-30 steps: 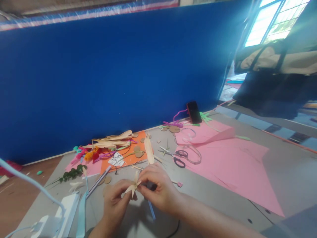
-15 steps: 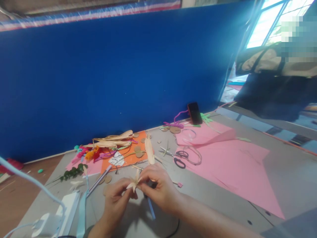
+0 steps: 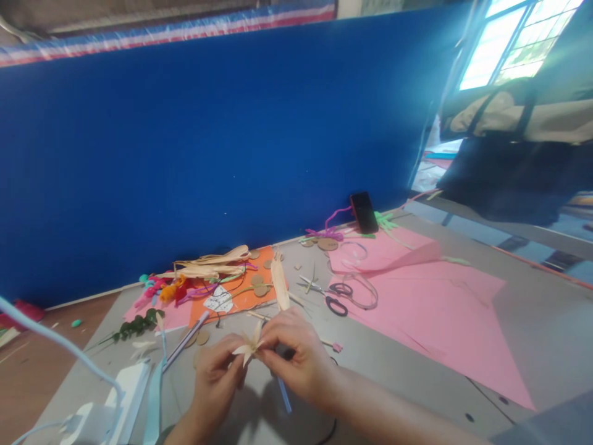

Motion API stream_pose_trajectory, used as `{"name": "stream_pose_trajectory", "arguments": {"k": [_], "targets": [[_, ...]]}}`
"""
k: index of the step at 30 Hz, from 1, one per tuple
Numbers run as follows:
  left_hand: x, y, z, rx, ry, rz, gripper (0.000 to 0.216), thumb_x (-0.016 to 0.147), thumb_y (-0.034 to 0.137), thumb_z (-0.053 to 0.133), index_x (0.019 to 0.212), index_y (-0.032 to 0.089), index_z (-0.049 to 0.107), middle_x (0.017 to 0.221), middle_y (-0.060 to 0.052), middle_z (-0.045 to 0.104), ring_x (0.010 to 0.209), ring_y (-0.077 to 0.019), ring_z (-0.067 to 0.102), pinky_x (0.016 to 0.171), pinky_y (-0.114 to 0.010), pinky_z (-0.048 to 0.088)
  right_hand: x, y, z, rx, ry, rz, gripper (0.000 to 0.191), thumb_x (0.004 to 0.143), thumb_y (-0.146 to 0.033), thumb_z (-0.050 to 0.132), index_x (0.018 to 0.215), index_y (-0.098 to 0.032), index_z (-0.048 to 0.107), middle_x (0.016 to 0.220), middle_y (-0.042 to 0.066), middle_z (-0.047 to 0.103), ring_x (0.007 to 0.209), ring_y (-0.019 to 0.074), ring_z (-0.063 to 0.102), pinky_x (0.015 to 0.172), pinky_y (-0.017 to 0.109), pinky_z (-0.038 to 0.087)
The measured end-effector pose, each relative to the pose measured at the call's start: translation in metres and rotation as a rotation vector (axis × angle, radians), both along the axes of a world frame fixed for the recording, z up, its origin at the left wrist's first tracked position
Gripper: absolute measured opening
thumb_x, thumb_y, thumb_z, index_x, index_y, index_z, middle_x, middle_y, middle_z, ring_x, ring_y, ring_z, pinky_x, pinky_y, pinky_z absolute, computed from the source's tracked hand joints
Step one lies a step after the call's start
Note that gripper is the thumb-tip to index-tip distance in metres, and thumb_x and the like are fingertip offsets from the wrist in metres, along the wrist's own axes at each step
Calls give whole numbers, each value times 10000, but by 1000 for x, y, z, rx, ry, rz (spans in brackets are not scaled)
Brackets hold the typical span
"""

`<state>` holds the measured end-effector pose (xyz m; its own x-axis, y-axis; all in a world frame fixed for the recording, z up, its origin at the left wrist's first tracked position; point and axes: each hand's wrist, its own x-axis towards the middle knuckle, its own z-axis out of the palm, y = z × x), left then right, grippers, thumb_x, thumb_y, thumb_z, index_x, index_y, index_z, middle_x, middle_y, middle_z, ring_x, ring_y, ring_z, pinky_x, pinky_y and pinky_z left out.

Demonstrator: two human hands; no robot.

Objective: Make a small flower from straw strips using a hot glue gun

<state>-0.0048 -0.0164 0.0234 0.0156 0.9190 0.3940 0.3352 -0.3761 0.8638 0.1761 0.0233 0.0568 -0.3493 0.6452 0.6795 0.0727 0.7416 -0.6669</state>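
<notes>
A pale, star-shaped flower with pointed petals [image 3: 251, 350] is held up over the grey table between my two hands. My left hand [image 3: 217, 374] pinches its left side with thumb and fingers. From the right, my right hand [image 3: 296, 349] pinches the flower's other edge between thumb and forefinger. Below my right hand a light-blue stick [image 3: 284, 394] lies on the table, its upper end hidden. Just beyond the right hand lies a strip of dried husk [image 3: 280, 281]. Black-handled scissors [image 3: 336, 296] lie open to the right of it.
Large pink paper sheets [image 3: 445, 309] cover the right side of the table. An orange sheet [image 3: 250, 296] carries husk strips, discs and pipe-cleaner pieces. A phone [image 3: 364, 212] leans against the blue partition [image 3: 231, 136]. At front left sit a white power strip [image 3: 127, 395] and cable.
The flower has turned slightly in my fingers, its petals now pointing more to the left. Both hands stay in nearly the same place.
</notes>
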Motion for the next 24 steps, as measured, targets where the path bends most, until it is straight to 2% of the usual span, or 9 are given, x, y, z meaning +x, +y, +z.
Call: {"name": "stream_pose_trajectory", "arguments": {"k": [2,7,10,14,19,22,24], "targets": [[1,0,1,-39,-46,0,238,861,308,596,675,172,657,528,34,468,446,-87,398,448,-209,301,0,0,0,10,10,4,98,795,-110,680,766,-196,645,764,-5,705,743,132,633,771,293,405],[2,1,0,-178,-200,1,349,807,381,659,552,157,578,459,50,402,401,-66,325,405,-204,232,1,0,3,45,25,25,117,769,-115,699,829,-207,656,781,7,703,748,141,638,762,294,433],[1,2,-2,-292,-360,11,337,761,429,702,589,157,602,427,68,374,388,-57,290,400,-196,207,2,1,5,65,44,29,151,749,-117,699,861,-207,652,791,18,695,746,149,636,757,298,443],[1,5,-2,-417,-542,16,361,666,468,773,597,150,615,453,65,410,404,-46,278,404,-185,205,2,2,3,64,44,4,90,758,-157,689,818,-196,635,771,24,684,734,154,631,754,312,431],[-1,10,-5,-428,-692,4,327,624,404,823,611,140,631,499,50,471,460,-51,332,459,-176,291,1,4,-3,60,19,-6,57,768,-161,668,785,-191,623,760,20,679,721,151,622,753,318,417],[-3,13,-7,-414,-754,28,252,621,328,837,647,151,659,651,15,596,552,-68,453,554,-187,390,-1,6,-7,44,18,-19,60,762,-173,686,794,-192,640,759,20,683,741,158,627,760,317,421],[-2,15,-7,-419,-782,27,220,613,294,843,636,161,669,794,-17,670,675,-101,552,676,-222,456,-4,6,-11,4,4,-25,72,757,-187,706,814,-191,662,760,23,686,742,160,626,755,312,430]]}}
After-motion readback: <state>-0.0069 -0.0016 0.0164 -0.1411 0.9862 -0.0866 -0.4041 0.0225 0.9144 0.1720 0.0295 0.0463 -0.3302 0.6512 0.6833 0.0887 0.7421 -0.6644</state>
